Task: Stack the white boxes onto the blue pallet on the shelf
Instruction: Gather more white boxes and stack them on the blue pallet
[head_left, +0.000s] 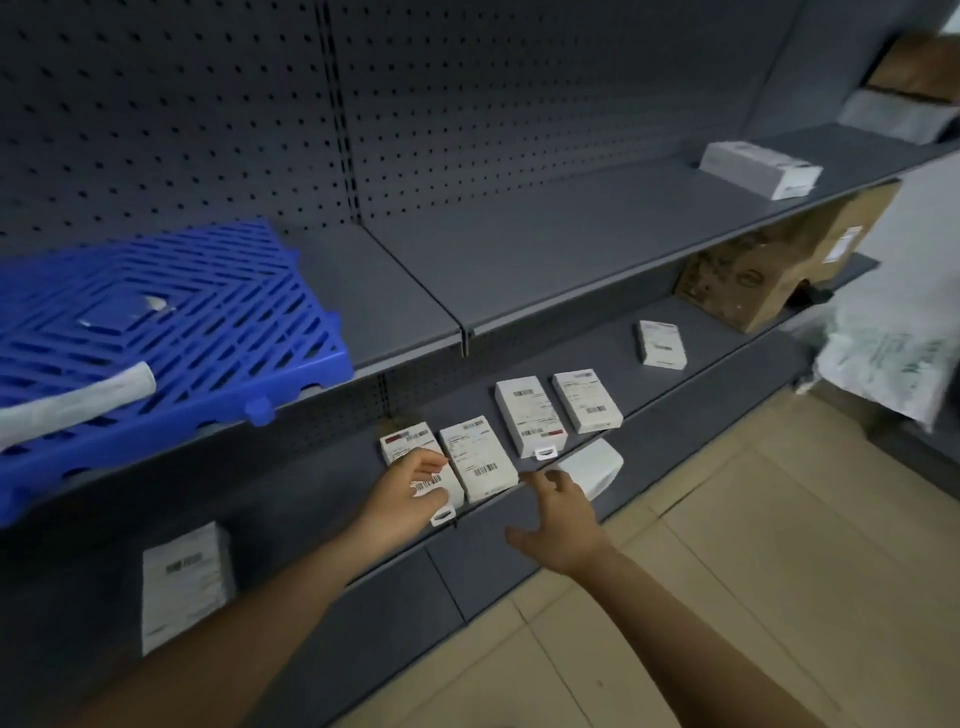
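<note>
A blue slatted pallet (156, 332) lies on the upper shelf at the left, with a white strip across its front. Several white labelled boxes lie flat on the lower shelf. My left hand (410, 491) rests on the leftmost box (402, 441), fingers curled over its near end. Beside it lies a second box (480, 460), then two more (527, 418) (587, 400), and a smaller one (661, 344) farther right. My right hand (558, 519) hovers open, fingers spread, at the shelf's front edge below the second box.
Another white box (182, 582) lies on the bottom shelf at the left. A larger white box (758, 169) sits on the upper shelf at the right. Brown cartons (769, 270) stand at the lower shelf's right end. White bags (893, 364) lie on the tiled floor.
</note>
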